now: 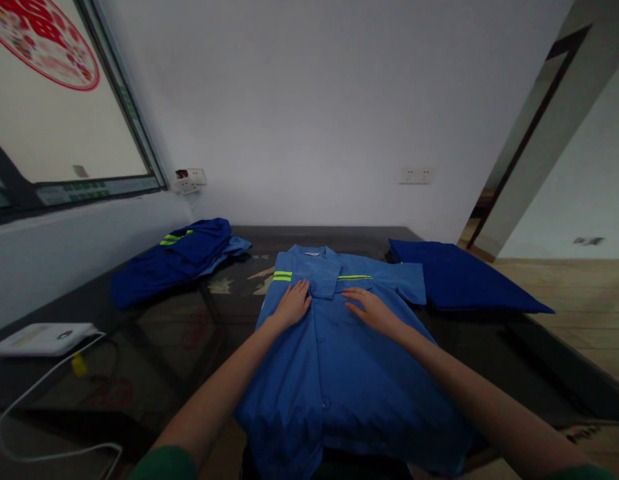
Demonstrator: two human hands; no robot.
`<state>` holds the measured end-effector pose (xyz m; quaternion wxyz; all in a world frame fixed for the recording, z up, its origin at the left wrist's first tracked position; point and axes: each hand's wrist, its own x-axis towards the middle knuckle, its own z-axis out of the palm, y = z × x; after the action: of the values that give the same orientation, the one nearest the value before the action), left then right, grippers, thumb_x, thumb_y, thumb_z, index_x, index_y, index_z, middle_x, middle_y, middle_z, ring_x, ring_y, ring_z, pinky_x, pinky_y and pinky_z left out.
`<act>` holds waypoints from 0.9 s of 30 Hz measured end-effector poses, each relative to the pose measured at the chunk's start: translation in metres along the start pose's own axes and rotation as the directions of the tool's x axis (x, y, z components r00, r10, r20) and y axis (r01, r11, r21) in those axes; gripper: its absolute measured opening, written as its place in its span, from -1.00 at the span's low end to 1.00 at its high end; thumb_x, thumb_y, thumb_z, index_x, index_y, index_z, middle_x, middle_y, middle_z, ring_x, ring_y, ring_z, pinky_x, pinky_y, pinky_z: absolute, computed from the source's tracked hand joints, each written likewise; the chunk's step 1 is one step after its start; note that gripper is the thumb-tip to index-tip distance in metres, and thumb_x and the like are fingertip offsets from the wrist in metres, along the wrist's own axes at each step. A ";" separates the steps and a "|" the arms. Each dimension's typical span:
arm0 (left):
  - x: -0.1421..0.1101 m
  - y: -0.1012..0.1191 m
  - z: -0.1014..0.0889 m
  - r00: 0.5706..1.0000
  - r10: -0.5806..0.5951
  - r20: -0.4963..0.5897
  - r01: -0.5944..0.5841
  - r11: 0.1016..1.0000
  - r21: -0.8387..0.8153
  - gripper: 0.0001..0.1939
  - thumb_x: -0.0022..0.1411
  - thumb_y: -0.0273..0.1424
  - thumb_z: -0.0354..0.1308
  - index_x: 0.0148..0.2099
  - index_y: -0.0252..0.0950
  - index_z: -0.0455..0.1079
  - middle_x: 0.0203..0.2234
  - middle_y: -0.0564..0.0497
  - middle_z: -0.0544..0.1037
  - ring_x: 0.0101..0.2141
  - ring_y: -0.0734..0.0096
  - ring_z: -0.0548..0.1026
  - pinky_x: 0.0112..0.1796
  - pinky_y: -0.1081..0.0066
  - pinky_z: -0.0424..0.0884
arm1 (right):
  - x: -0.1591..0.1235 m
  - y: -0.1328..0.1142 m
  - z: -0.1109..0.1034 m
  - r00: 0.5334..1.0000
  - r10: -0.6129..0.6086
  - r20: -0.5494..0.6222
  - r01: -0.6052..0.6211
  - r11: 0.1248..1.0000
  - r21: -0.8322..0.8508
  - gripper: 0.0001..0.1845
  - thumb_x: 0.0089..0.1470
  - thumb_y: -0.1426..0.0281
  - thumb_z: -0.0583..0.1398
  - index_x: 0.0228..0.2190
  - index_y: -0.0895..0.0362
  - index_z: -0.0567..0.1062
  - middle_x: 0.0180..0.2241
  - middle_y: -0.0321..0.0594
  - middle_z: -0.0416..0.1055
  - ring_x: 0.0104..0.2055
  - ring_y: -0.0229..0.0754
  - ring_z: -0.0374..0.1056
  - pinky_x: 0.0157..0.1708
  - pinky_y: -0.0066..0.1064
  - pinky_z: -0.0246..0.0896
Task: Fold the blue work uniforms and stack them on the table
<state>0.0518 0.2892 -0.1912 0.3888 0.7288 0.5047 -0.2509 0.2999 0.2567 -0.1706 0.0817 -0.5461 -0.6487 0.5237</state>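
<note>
A blue short-sleeved work shirt with yellow-green stripes lies front side up on the dark table, its collar toward the wall. One sleeve is folded inward across the left of the chest, while the other stretches out to the right. My left hand rests flat on the shirt beside the button line, just below the striped, folded part. Fingers spread, my right hand lies on the right chest near the pocket. Toward me, the hem hangs over the table's front edge.
Crumpled blue clothing lies at the back left. At the right is a flat dark-blue folded cloth. A white device with a white cable sits on the left of the dark table. The wall stands behind.
</note>
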 end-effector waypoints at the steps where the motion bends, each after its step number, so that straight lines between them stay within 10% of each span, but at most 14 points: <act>1: -0.002 0.000 0.004 1.000 0.023 0.007 -0.023 1.000 0.005 -0.44 0.37 -0.35 -0.20 0.35 -0.45 -0.01 0.31 -0.18 0.05 0.30 0.26 0.00 0.26 0.20 -0.04 | -0.007 0.002 -0.004 1.000 0.010 -0.025 -0.009 1.000 0.027 -0.64 0.17 0.36 0.08 -0.04 0.15 0.51 0.03 -0.05 0.42 0.10 -0.04 0.33 0.14 -0.10 0.18; 12: 0.008 0.009 0.014 0.999 0.004 0.048 -0.009 0.992 0.124 -0.47 0.34 -0.38 -0.18 0.30 -0.45 0.11 0.26 -0.22 0.18 0.24 0.15 0.18 0.18 0.10 0.12 | -0.118 0.024 -0.059 0.962 0.250 -0.107 -0.233 0.961 0.151 -0.63 0.13 0.18 0.09 -0.18 0.09 0.56 -0.09 -0.09 0.50 -0.01 -0.01 0.41 0.09 -0.08 0.24; 27: 0.016 0.024 -0.003 0.994 0.101 0.032 -0.106 0.949 0.298 -0.65 0.28 -0.50 -0.05 0.05 -0.42 0.39 -0.01 -0.31 0.48 0.01 0.09 0.46 0.17 0.00 0.04 | -0.177 0.009 -0.073 0.849 0.488 -0.203 -0.427 0.859 0.283 -0.60 -0.01 0.07 0.17 -0.29 0.09 0.59 -0.22 -0.09 0.54 -0.20 -0.01 0.48 -0.17 -0.18 0.43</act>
<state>0.0796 0.2959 -0.1941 0.2908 0.8026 0.4188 -0.3097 0.4238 0.1579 -0.0636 0.1027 -0.7382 -0.4173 0.5199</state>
